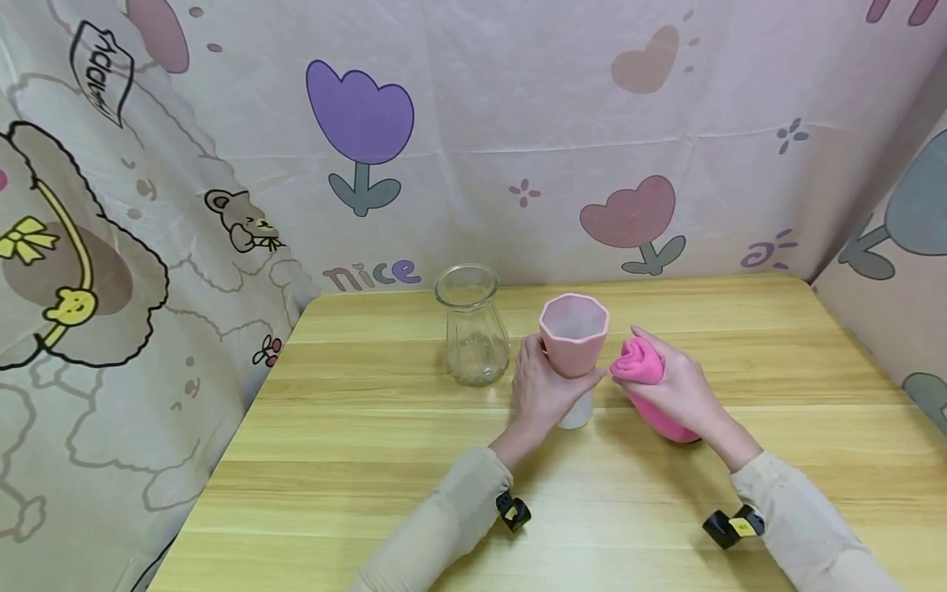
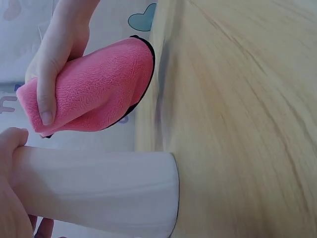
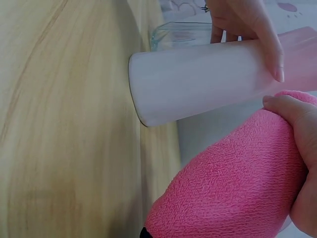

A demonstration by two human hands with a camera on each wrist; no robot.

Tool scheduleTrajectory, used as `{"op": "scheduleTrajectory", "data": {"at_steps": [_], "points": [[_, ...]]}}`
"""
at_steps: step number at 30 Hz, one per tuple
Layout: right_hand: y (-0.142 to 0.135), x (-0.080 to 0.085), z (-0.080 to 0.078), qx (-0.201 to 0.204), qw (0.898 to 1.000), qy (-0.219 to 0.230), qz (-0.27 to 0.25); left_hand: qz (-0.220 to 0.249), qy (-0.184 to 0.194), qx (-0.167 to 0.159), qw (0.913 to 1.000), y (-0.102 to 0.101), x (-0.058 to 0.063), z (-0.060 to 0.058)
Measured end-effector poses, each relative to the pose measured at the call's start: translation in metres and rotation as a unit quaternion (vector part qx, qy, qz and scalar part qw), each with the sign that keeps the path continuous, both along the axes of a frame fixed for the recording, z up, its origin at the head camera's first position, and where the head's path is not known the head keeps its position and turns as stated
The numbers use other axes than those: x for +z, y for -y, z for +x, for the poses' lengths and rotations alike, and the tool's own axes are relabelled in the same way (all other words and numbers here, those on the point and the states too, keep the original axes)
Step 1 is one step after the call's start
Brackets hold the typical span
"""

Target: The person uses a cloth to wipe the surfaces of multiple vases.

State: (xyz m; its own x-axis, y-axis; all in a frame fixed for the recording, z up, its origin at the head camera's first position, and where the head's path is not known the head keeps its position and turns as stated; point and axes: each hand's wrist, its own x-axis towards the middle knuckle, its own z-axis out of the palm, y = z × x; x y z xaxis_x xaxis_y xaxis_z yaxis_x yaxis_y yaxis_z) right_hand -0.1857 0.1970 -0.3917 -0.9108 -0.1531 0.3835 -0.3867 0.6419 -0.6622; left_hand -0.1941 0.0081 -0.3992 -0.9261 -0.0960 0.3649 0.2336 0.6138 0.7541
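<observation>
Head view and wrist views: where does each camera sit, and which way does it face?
Head: on the person's head, facing forward and down at the wooden tabletop; left hand, right hand and sleeves show.
Left wrist: on that wrist, facing the pink-and-white vase and the pink cloth; both hands show, the left partly.
Right wrist: on that wrist, facing the same two, a glass vase beyond; both hands show.
Shared: both wrist views show the pink-and-white vase and cloth from opposite sides.
</observation>
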Motion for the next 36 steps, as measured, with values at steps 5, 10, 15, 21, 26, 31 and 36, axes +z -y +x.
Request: {"op": "scheduleTrajectory", "data": {"at_steps": [5, 10, 15, 21, 26, 31, 36], "points": [[0.0, 0.003, 0.0, -0.003, 1.0, 0.001, -0.003, 0.007, 0.001, -0.029, 0.9996, 0.007, 0.001, -0.005], [0.0, 0.004, 0.001, 0.003, 1.0, 0.014, -0.01, 0.026, 0.032, -0.097, 0.9944, 0.018, 0.005, -0.013], [0.001, 0.004, 0.002, 0.012, 0.999, 0.03, -0.013, 0.101, 0.091, -0.204, 0.9694, 0.03, 0.006, -0.025], [0.003, 0.003, 0.004, 0.016, 0.999, 0.037, -0.014, 0.179, 0.16, -0.284, 0.9282, 0.043, 0.011, -0.033], [0.004, 0.0, 0.005, 0.019, 0.999, 0.033, -0.012, 0.212, 0.202, -0.33, 0.8974, 0.05, 0.014, -0.039], [0.005, -0.002, 0.006, 0.02, 0.999, 0.049, -0.009, 0.238, 0.226, -0.354, 0.8755, 0.055, 0.008, -0.051], [0.007, -0.006, 0.005, 0.024, 0.998, 0.054, -0.011, 0.246, 0.216, -0.365, 0.8717, 0.055, 0.008, -0.053]]}}
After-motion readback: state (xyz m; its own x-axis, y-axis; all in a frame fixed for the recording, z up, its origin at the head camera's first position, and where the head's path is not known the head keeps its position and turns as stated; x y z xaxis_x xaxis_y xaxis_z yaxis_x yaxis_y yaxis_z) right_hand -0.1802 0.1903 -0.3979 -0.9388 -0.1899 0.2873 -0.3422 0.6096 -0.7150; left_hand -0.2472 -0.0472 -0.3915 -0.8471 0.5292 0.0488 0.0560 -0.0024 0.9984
